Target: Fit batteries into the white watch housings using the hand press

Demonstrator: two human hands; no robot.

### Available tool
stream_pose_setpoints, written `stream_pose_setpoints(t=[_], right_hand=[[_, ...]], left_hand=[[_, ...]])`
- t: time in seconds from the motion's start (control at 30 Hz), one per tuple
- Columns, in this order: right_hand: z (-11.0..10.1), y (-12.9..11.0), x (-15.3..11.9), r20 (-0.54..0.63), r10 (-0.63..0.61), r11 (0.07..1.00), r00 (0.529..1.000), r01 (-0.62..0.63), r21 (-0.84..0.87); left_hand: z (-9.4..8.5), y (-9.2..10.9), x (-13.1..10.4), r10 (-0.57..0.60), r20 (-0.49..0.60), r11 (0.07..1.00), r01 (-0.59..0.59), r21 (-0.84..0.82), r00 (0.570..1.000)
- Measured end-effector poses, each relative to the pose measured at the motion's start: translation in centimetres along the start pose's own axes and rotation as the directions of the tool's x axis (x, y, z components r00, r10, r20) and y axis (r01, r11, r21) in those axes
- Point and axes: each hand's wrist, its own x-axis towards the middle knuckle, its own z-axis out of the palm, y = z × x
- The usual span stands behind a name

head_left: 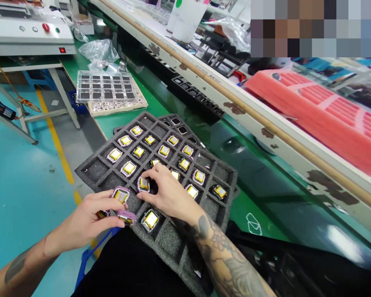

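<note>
A dark grey foam tray (100, 168) with square compartments lies tilted before me, several watch-like units with yellow parts in it. My left hand (91, 214) is closed at the tray's near left edge around purple-rimmed units, one (121, 195) on top and another (126, 217) lower; a further piece is partly hidden under the fingers. Between the thumb and fingers of my right hand (170, 192) is a purple-rimmed unit (144, 184), held over the middle of the tray. Just below it, a silver-rimmed unit (150, 220) sits in a compartment.
Under the foam tray lies another dark tray (182, 130). Beyond are a clear plastic tray (105, 86) and a plastic bag (100, 53). A conveyor rail (235, 97) runs diagonally on the right, with red wrapped material (321, 111) past it. A white machine (31, 35) stands back left.
</note>
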Motion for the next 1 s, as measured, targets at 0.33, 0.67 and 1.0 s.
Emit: stream_pose_setpoints(t=[0.33, 0.67, 1.0], right_hand=[[1.3, -4.4, 5.5, -0.153, -0.022, 0.933, 0.988, -0.035, -0.358], [0.8, -7.8, 6.8, -0.019, 0.025, 0.837, 1.000, -0.031, -0.546], [1.2, -4.7, 4.9, -0.227, 0.079, 0.964, 0.971, -0.133, -0.231]], left_hand=[[1.1, -1.4, -1.8, -0.256, -0.170, 0.938, 0.202, -0.280, 0.952], [0.7, -2.4, -3.9, -0.283, -0.226, 0.927, 0.206, -0.314, 0.932], [1.6, -2.6, -4.0, -0.327, -0.410, 0.923, 0.193, -0.333, 0.852]])
